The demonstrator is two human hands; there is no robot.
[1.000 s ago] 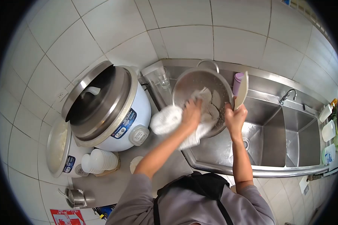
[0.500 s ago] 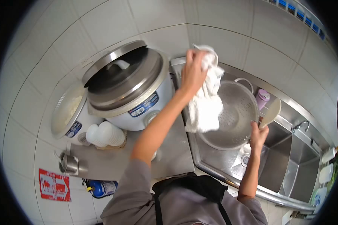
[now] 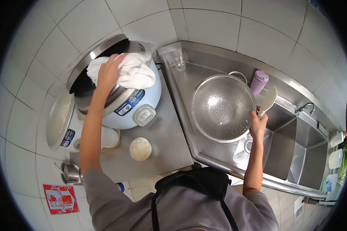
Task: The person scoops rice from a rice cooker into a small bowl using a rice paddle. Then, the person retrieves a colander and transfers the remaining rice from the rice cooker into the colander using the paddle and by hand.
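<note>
Reading from the left, we find a white, round rice cooker [image 3: 76,127]; just in front, white, round bowls [image 3: 110,138] stand nested, presumably to save room. Beside these, a pale-blue, drum-shaped rice cooker [image 3: 153,94] carries a domed, stainless-steel lid [image 3: 112,96]. Over this lid, the person's left grip [image 3: 111,71] is closed on a bunched, white fabric cloth [image 3: 137,73]; we judge that its folds pad the fingers against the metal. The cloth is soft and creased, its right part lying over the cooker's rim. On the grey metal desk [image 3: 167,152] we note an open, round, white tub [image 3: 150,151] with pale, grainy contents.

Further right, a clear, cylindrical drinking glass [image 3: 179,59] stands upright near the back corner of the steel drainboard [image 3: 215,154]. On that smooth board sits a bowl-shaped, perforated stainless-steel colander [image 3: 221,109], probably placed there so that liquid runs off. At its right edge, the person's right grip [image 3: 258,123] is curled tight around a cream, flat-bladed paddle [image 3: 268,98], blade upward. The lower fingers are hidden, so we cannot tell whether they also clasp the colander. A lilac, lidded bottle [image 3: 259,81] stands just behind.
</note>
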